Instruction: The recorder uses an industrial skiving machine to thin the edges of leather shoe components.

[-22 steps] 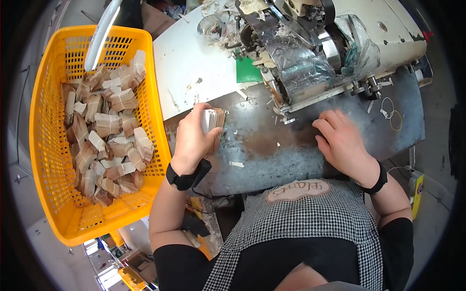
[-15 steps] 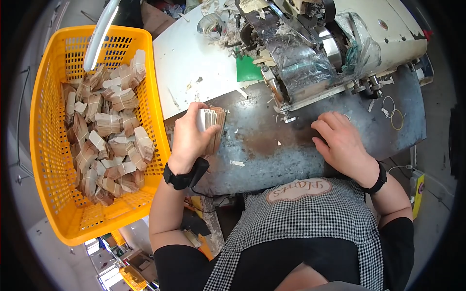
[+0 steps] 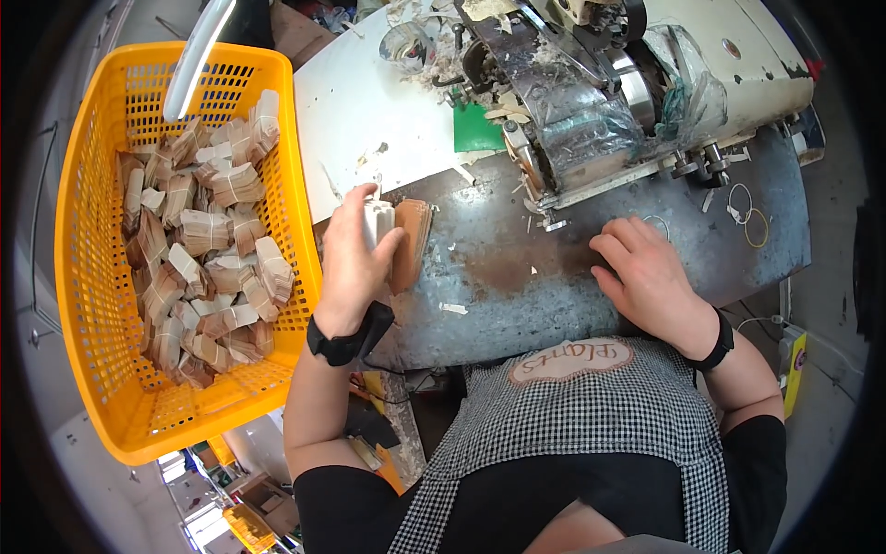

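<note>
Metal desk (image 3: 498, 319), scraps scattered about, cream machine (image 3: 591, 138) at the back. Pale stack (image 3: 379, 220) is at the desk's left part, between thumb and fingers of left hand (image 3: 351, 263); fingers part-closed around it, grip force can't tell. Brown stack (image 3: 409, 247) stands just right of it, leaning a bit. No band visible on either, so I'd call these two unfinished. Right hand (image 3: 646, 284) over the desk, fingers loosely curled, nothing visible in them; pale loop (image 3: 657, 223) just beside. White loop (image 3: 736, 203) and yellow loop (image 3: 758, 229) farther right. Done side, my read: many bundles (image 3: 208, 231), several visibly banded, in yellow basket (image 3: 300, 194) at left. Total left: can't tell.
</note>
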Action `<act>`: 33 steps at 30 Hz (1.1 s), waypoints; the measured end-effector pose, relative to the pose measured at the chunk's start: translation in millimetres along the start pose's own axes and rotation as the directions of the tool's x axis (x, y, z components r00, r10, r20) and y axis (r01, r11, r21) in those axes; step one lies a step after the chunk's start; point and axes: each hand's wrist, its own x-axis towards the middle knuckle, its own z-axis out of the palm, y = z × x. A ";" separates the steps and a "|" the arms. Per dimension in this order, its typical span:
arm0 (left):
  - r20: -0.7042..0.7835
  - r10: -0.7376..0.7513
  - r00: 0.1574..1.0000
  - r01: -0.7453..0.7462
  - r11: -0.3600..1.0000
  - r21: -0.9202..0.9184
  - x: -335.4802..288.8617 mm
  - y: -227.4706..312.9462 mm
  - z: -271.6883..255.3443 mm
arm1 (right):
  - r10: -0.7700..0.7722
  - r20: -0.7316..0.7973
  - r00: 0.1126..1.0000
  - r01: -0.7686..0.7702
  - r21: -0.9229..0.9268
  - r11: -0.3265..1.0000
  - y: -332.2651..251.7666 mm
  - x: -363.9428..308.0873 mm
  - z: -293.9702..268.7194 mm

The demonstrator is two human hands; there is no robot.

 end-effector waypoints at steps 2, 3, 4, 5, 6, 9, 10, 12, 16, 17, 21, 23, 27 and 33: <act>0.116 -0.182 0.976 0.215 0.861 -0.460 2.9 12.5 -18.1 | -0.024 0.000 1.000 0.024 0.075 0.997 -3.2 2.3 -8.7; 0.111 -0.184 0.977 0.215 0.861 -0.461 5.2 20.2 -27.3 | -0.054 -0.005 0.999 0.054 0.156 0.986 -6.4 4.9 -14.2; 0.215 -0.152 0.965 0.261 0.662 -0.702 7.5 31.7 -34.5 | -0.059 -0.005 0.998 0.059 0.151 0.987 -10.6 7.9 -18.5; 0.301 -0.086 0.950 0.310 0.395 -0.865 9.4 44.5 -40.1 | -0.047 0.033 0.998 0.030 0.396 0.918 -16.8 13.3 -21.8; 0.312 -0.035 0.949 0.313 0.162 -0.936 10.6 63.0 -40.5 | -0.044 0.073 0.996 -0.010 0.614 0.789 -23.5 19.1 -23.3; 0.234 0.130 0.964 0.259 -0.236 -0.937 14.8 106.1 -27.7 | -0.015 0.280 0.960 -0.272 0.944 0.189 -48.3 36.4 -15.9; 0.207 0.150 0.967 0.242 -0.278 -0.929 16.6 115.1 -21.2 | -0.016 0.274 0.962 -0.265 0.942 0.205 -56.4 41.5 -19.3; 0.169 0.204 0.964 0.231 -0.336 -0.913 18.7 117.0 -7.6 | -0.095 0.506 0.857 -0.514 0.835 -0.195 -68.3 46.3 -29.0; 0.207 0.026 0.978 0.203 -0.335 -0.920 20.6 126.0 -10.0 | 0.197 0.170 0.965 -0.236 0.890 0.390 -49.7 35.9 -24.5; 0.201 0.028 0.979 0.198 -0.340 -0.919 17.6 129.6 -9.8 | 0.198 0.168 0.966 -0.236 0.887 0.398 -44.8 35.6 -23.5; 0.227 -0.105 0.968 0.197 -0.234 -0.952 14.3 149.3 -6.9 | -0.190 -0.317 0.929 0.198 -0.007 0.980 -46.2 38.2 -15.3; 0.281 -0.105 0.954 0.222 -0.384 -0.896 21.0 142.5 -1.5 | -0.243 -0.521 0.818 0.266 -0.033 0.963 -46.1 42.7 -8.3; 0.408 -0.020 0.913 0.351 -0.474 -0.808 17.6 153.2 -2.1 | -0.377 -0.569 0.731 0.403 -0.086 0.911 -42.4 49.0 -11.6; 0.359 -0.072 0.930 0.302 -0.404 -0.863 20.2 137.3 -2.3 | -0.317 -0.418 0.851 0.354 0.012 0.935 -45.8 42.6 -23.0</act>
